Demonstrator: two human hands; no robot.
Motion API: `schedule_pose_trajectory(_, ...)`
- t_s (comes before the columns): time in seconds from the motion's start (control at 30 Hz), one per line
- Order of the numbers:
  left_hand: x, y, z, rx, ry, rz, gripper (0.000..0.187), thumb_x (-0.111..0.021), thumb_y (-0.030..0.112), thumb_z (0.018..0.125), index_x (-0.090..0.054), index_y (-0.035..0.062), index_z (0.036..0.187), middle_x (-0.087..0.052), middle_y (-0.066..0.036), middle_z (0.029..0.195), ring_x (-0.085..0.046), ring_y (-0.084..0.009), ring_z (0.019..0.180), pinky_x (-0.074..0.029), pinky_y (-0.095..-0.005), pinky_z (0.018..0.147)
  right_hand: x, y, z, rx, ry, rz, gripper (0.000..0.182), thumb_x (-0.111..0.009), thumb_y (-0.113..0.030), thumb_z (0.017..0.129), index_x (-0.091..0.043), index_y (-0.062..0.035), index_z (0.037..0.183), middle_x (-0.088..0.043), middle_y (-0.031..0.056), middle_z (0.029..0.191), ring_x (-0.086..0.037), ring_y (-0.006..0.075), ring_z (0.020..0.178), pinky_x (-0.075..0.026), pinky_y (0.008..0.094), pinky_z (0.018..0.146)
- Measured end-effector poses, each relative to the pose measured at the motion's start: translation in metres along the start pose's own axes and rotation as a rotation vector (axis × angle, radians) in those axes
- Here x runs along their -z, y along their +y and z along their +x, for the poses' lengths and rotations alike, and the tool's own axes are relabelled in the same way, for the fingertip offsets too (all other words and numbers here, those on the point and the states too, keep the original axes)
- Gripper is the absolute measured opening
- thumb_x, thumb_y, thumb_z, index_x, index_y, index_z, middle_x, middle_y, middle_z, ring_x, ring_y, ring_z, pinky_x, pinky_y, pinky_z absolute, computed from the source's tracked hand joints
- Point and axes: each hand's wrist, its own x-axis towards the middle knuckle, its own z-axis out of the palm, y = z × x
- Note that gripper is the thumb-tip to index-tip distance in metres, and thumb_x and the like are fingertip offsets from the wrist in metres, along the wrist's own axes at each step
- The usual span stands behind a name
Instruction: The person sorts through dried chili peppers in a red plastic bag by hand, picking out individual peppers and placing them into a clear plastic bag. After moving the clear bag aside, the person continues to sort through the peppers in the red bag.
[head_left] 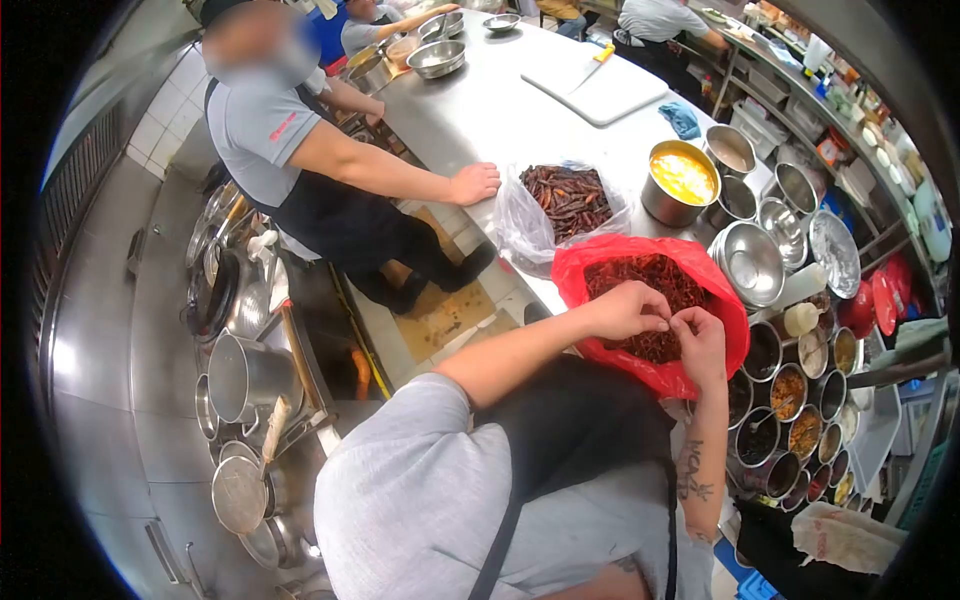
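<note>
A red plastic bag [563, 268] stands at the table's near edge, its mouth wide, full of dark red dried chilies [640, 272], thin and shrivelled. Over it, my left hand [630, 309] and my right hand [700, 343] meet with thumbs and fingers pinched together. Whatever sits between the fingertips is too small to make out. Just beyond, a clear plastic bag [522, 232] holds larger, brownish-red dried chili pods [568, 200]. A pot of yellow liquid [684, 174] stands to the right of that bag.
Steel bowls [752, 263] and several food-filled pots [790, 390] crowd my right. A white cutting board [595, 85] with a yellow-handled knife [603, 54] lies farther along the steel table [480, 110]. On the left, a co-worker's hand [474, 184] rests on the table; large pots [247, 378] stand nearby.
</note>
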Motion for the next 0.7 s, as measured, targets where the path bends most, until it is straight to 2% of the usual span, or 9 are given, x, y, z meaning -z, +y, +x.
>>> schedule_pose_trajectory(0.1,0.015,0.004,-0.003,0.020,-0.164,-0.100,0.019,-0.073,0.014,0.086,-0.072,0.0003,0.100,-0.074,-0.010,0.088,-0.067,-0.0144,0.082,-0.053,-0.0324,0.078,0.001,-0.008,0.000,0.052,-0.183,0.172,0.013,-0.066,-0.011,0.093,-0.065,-0.0011,0.084,-0.059,-0.0014,0.073,-0.051,0.0061,0.067,-0.041,0.0244,0.060)
schedule_pose_trajectory(0.13,0.021,0.006,-0.003,-0.047,-0.176,-0.034,0.019,-0.074,0.014,0.086,-0.072,0.0005,0.100,-0.074,-0.008,0.088,-0.066,-0.0112,0.081,-0.053,-0.0309,0.077,0.001,-0.011,-0.002,0.065,-0.217,0.228,0.015,-0.065,-0.012,0.094,-0.064,-0.0017,0.083,-0.057,-0.0027,0.072,-0.050,0.0052,0.066,-0.040,0.0238,0.059)
schedule_pose_trajectory(0.2,0.029,0.015,-0.004,-0.053,-0.215,-0.122,0.017,-0.073,0.013,0.087,-0.072,0.0008,0.098,-0.073,-0.005,0.085,-0.065,-0.0104,0.081,-0.053,-0.0297,0.076,-0.001,-0.020,-0.002,0.096,-0.312,0.305,0.025,-0.062,-0.021,0.098,-0.059,-0.0033,0.082,-0.051,-0.0037,0.068,-0.045,0.0055,0.062,-0.035,0.0249,0.056)
schedule_pose_trajectory(0.33,0.036,0.002,-0.001,0.131,-0.342,-0.329,0.007,-0.068,0.005,0.089,-0.070,0.0001,0.093,-0.071,-0.003,0.083,-0.065,-0.0089,0.080,-0.051,-0.0251,0.076,-0.009,-0.011,0.000,0.076,-0.387,0.487,0.019,-0.061,-0.020,0.099,-0.059,-0.0045,0.089,-0.053,-0.0032,0.071,-0.046,0.0060,0.062,-0.039,0.0228,0.058)
schedule_pose_trajectory(0.47,0.036,-0.020,0.004,0.193,-0.443,-0.640,0.015,-0.072,0.017,0.091,-0.067,0.0026,0.094,-0.067,-0.001,0.084,-0.061,-0.0087,0.077,-0.048,-0.0240,0.074,-0.023,0.006,-0.001,0.049,-0.433,0.756,0.019,-0.058,-0.022,0.102,-0.059,-0.0060,0.091,-0.051,-0.0034,0.072,-0.044,0.0058,0.064,-0.038,0.0225,0.058)
schedule_pose_trajectory(0.57,0.031,-0.030,0.006,0.260,-0.402,-0.852,0.017,-0.070,0.020,0.094,-0.064,0.0041,0.095,-0.064,0.000,0.084,-0.058,-0.0083,0.074,-0.046,-0.0239,0.070,-0.030,0.009,0.001,0.011,-0.279,0.743,0.016,-0.061,-0.017,0.099,-0.061,-0.0030,0.091,-0.058,0.0004,0.074,-0.051,0.0080,0.067,-0.043,0.0252,0.062)
schedule_pose_trajectory(0.63,0.029,-0.023,0.012,0.349,-0.316,-0.898,0.016,-0.067,0.021,0.096,-0.063,0.0049,0.096,-0.061,0.001,0.083,-0.056,-0.0078,0.072,-0.045,-0.0238,0.068,-0.030,0.006,0.008,0.160,0.035,0.312,0.012,-0.062,-0.012,0.095,-0.062,-0.0006,0.092,-0.062,0.0041,0.077,-0.056,0.0105,0.070,-0.047,0.0276,0.066)
schedule_pose_trajectory(0.67,0.028,-0.017,0.014,0.359,-0.234,-0.667,0.015,-0.062,0.021,0.099,-0.063,0.0057,0.097,-0.059,0.001,0.080,-0.053,-0.0074,0.071,-0.044,-0.0225,0.067,-0.028,0.004,0.011,0.229,0.190,0.091,0.011,-0.063,-0.010,0.094,-0.063,0.0006,0.092,-0.065,0.0059,0.079,-0.059,0.0118,0.072,-0.049,0.0288,0.068)
schedule_pose_trajectory(0.7,0.030,-0.007,0.016,0.376,-0.216,-0.610,0.016,-0.061,0.021,0.100,-0.062,0.0055,0.096,-0.059,0.001,0.080,-0.053,-0.0072,0.071,-0.043,-0.0218,0.066,-0.023,0.000,0.011,0.213,0.158,0.074,0.010,-0.063,-0.009,0.092,-0.063,0.0013,0.092,-0.066,0.0072,0.081,-0.060,0.0128,0.074,-0.049,0.0294,0.070)
